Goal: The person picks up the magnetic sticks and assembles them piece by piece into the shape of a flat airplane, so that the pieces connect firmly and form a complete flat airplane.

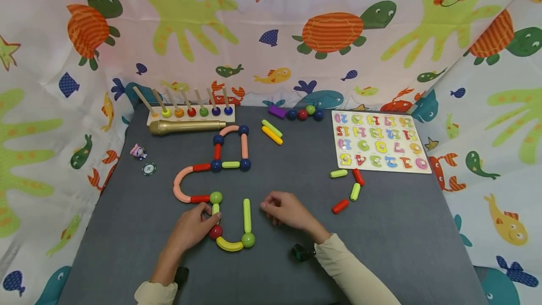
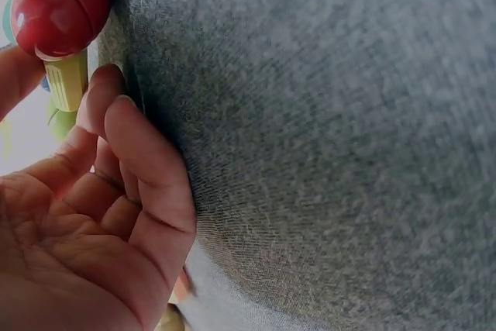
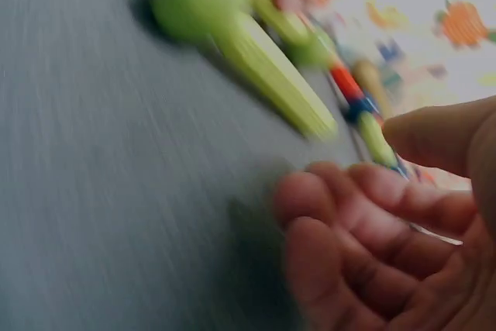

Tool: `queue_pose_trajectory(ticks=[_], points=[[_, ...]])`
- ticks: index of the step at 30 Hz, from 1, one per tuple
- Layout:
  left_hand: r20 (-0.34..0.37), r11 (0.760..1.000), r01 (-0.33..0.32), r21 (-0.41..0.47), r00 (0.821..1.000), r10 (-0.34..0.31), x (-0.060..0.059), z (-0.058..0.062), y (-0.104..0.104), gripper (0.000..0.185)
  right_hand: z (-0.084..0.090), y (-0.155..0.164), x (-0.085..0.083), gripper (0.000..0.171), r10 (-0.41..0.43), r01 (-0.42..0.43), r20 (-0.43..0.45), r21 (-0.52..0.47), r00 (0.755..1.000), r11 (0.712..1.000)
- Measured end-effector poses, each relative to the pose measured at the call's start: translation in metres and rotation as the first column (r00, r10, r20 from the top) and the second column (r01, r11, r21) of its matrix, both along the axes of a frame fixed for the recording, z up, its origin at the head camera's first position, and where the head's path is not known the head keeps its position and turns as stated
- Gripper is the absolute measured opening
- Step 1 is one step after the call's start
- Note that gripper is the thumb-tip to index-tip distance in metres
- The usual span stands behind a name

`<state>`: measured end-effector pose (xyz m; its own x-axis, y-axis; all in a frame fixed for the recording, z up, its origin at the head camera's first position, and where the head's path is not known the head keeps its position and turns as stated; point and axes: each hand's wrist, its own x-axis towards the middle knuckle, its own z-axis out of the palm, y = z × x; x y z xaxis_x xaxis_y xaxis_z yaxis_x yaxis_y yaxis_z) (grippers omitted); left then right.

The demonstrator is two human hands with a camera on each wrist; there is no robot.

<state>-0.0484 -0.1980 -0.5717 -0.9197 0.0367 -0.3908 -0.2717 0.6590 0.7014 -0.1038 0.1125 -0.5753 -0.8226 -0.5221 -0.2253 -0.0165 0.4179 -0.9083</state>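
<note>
A short green rod (image 1: pixel 216 209) lies on the bench (image 1: pixel 292 175) between a green ball (image 1: pixel 216 197) and a red ball (image 1: pixel 215 232), part of a winding chain (image 1: pixel 201 198); the left hand (image 1: pixel 191 229) grasps it. The right hand (image 1: pixel 288 208), released with fingers loosely bent, is beside the long green rod (image 1: pixel 247 215). Farther right lie loose rods (image 1: pixel 355 191), near a number board (image 1: pixel 389 148).

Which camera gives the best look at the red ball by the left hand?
The left wrist view: the red ball is large, its seam showing. The head view shows it small, beside the yellow arc; the right wrist view, only a blurred bit at the top edge.
</note>
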Motion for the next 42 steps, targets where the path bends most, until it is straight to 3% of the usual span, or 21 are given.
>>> queue_pose_trajectory(ticks=[3, 6, 10, 14, 18, 20, 24, 27, 32, 36, 42], points=[[0.005, 1.000, -0.008, 0.004, 1.000, 0.008, 0.000, -0.001, -0.001, 0.031, 0.007, 0.031, -0.008, 0.012, -0.147, 0.149, -0.143, 0.000, 0.979, 0.989], [0.017, 1.000, -0.011, -0.004, 1.000, 0.011, 0.001, 0.001, 0.000, 0.029, 0.012, 0.063, -0.017, 0.007, -0.259, 0.285, -0.319, 0.039, 0.912, 0.958], [0.043, 1.000, -0.008, -0.016, 0.999, 0.009, 0.000, 0.001, 0.002, 0.029, 0.014, 0.101, -0.027, 0.015, -0.302, 0.406, -0.489, 0.118, 0.818, 0.906], [0.031, 1.000, 0.003, -0.019, 1.000, -0.002, -0.001, -0.001, 0.002, 0.031, 0.012, 0.129, -0.033, 0.028, -0.272, 0.471, -0.594, 0.208, 0.757, 0.857], [-0.029, 1.000, 0.014, -0.010, 0.999, -0.014, -0.001, -0.006, 0.000, 0.033, 0.005, 0.144, -0.038, 0.033, -0.165, 0.502, -0.696, 0.314, 0.699, 0.806], [-0.052, 1.000, 0.020, 0.002, 0.998, -0.019, 0.000, -0.008, -0.002, 0.037, 0.001, 0.147, -0.041, 0.032, -0.113, 0.505, -0.720, 0.356, 0.685, 0.786], [-0.063, 1.000, 0.024, 0.008, 0.998, -0.024, 0.001, -0.015, -0.006, 0.044, -0.007, 0.147, -0.046, 0.024, -0.061, 0.501, -0.726, 0.409, 0.685, 0.763], [-0.050, 1.000, 0.019, -0.001, 0.999, -0.019, 0.001, -0.014, -0.005, 0.041, -0.011, 0.141, -0.049, 0.020, -0.059, 0.490, -0.713, 0.418, 0.699, 0.765], [-0.003, 0.999, 0.004, -0.032, 1.000, -0.004, 0.001, -0.001, -0.001, 0.033, -0.012, 0.109, -0.049, 0.020, -0.059, 0.403, -0.669, 0.372, 0.741, 0.836], [0.002, 0.998, 0.008, -0.056, 1.000, -0.008, 0.000, 0.002, 0.000, 0.028, -0.010, 0.072, -0.046, 0.023, -0.033, 0.306, -0.633, 0.327, 0.773, 0.894], [-0.043, 0.999, 0.012, -0.035, 0.999, -0.013, 0.000, -0.002, 0.002, 0.029, -0.009, 0.028, -0.041, 0.023, 0.023, 0.207, -0.601, 0.310, 0.799, 0.928]])
